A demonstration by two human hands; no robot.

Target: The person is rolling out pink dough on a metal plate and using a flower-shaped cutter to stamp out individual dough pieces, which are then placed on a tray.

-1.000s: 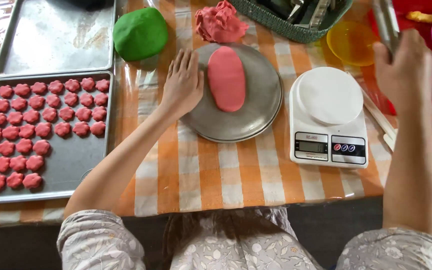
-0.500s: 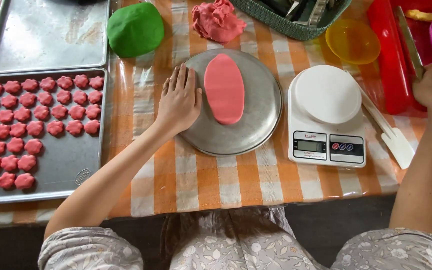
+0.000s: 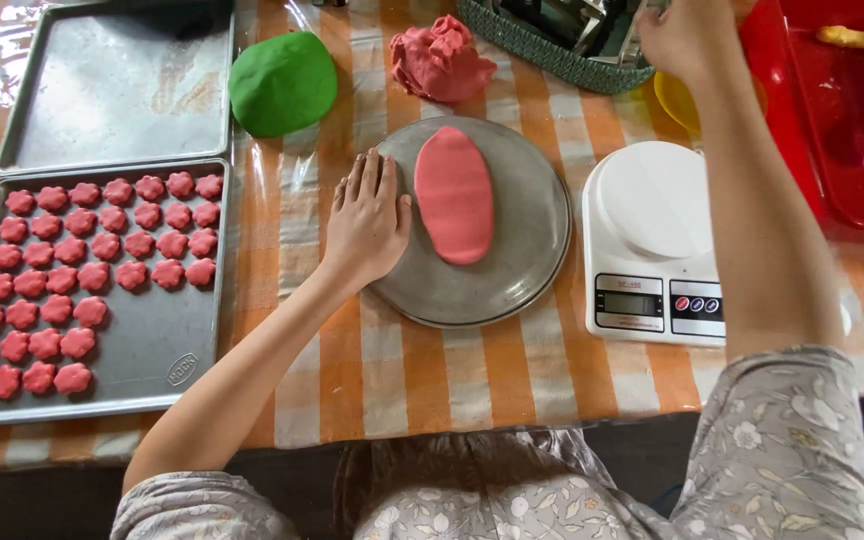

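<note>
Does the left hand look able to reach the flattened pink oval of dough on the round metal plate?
Probably yes: the left hand rests on the round metal plate's rim, right beside the pink oval of dough, with nothing between them.

- The tablecloth (image 3: 432, 370) on the bench is striped orange, white and pale grey.
- The oval dough slab (image 3: 454, 195) is salmon pink; the round plate (image 3: 537, 250) under it is dull silver-grey.
- The crumpled dough lump (image 3: 442, 60) is the same pink.
- The dough ball (image 3: 282, 82) is bright green.
- The flower-shaped pieces (image 3: 92, 270) are pink-red on a grey metal baking tray (image 3: 182, 350).
- The kitchen scale (image 3: 657, 240) is white.
- The basket (image 3: 542, 55) is dark green.
- The tub (image 3: 802, 130) is red.
- The sleeves (image 3: 792, 440) are grey with a white floral print.
</note>
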